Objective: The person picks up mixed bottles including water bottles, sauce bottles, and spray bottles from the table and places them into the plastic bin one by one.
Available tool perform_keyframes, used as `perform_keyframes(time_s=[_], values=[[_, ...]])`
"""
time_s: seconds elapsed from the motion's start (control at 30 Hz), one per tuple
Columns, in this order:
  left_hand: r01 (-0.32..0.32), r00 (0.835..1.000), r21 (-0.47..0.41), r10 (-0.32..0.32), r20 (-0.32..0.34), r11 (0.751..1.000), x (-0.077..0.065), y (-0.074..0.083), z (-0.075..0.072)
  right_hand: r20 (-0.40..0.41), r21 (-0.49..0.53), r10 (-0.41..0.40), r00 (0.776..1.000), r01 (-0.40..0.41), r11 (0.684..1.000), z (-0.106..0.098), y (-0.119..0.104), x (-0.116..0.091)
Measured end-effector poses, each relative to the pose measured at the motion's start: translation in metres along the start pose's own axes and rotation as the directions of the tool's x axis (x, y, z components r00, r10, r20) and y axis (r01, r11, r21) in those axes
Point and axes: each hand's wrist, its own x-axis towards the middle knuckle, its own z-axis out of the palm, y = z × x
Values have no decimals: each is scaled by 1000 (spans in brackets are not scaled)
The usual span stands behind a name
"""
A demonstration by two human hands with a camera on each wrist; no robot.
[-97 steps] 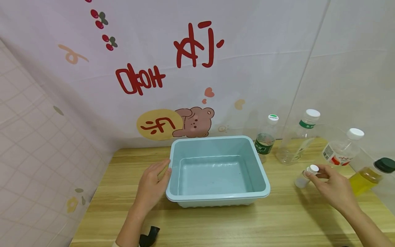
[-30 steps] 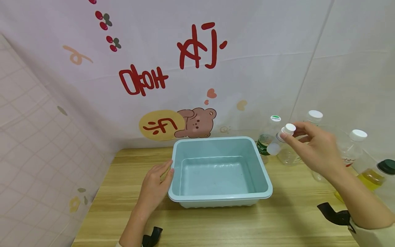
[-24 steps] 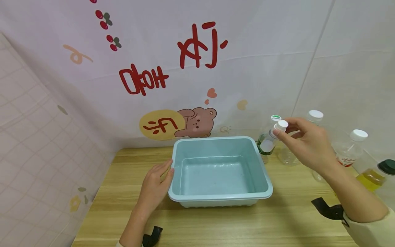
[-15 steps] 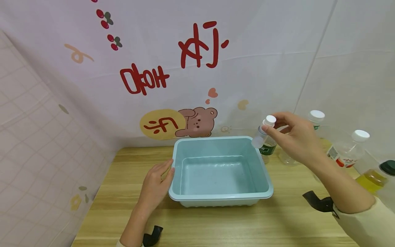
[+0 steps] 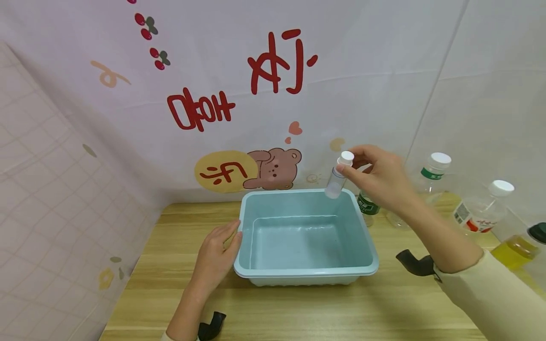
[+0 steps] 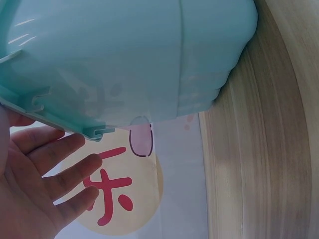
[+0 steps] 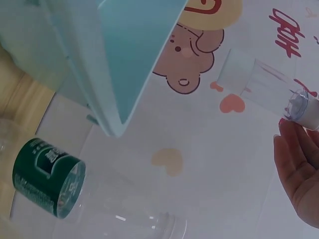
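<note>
My right hand (image 5: 379,177) pinches a small clear bottle by its white-capped neck. That bottle (image 5: 334,183) hangs tilted above the back right rim of the light blue plastic basin (image 5: 305,273). In the right wrist view the bottle (image 7: 264,82) looks see-through, with a whitish base, and the fingertips lie at its cap end. My left hand (image 5: 216,255) rests against the basin's left rim. The left wrist view shows that hand's fingers (image 6: 67,177) spread and fairly straight under the rim, some touching its edge.
Right of the basin stand a green-labelled bottle (image 5: 368,204), a larger clear bottle (image 5: 432,177), a red-and-white labelled bottle (image 5: 479,219) and a dark-capped bottle of yellow liquid (image 5: 514,251). A printed cloth (image 5: 362,71) hangs behind the wooden table (image 5: 298,312).
My right hand took the small bottle from the table's right side, lifted it and carried it left past the green-labelled bottle to above the basin's rim. The left hand stayed at the basin.
</note>
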Motion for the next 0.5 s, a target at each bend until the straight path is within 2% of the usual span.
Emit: perform_keyframes(time_s=[0.33, 0.5], values=[[-11, 1000, -1, 11, -10, 1000, 0, 0, 0, 43, 107, -66, 997, 61, 992, 26, -10, 18], [-11, 1000, 4, 11, -14, 1000, 0, -1, 0, 101, 116, -37, 994, 25, 993, 39, -13, 24]])
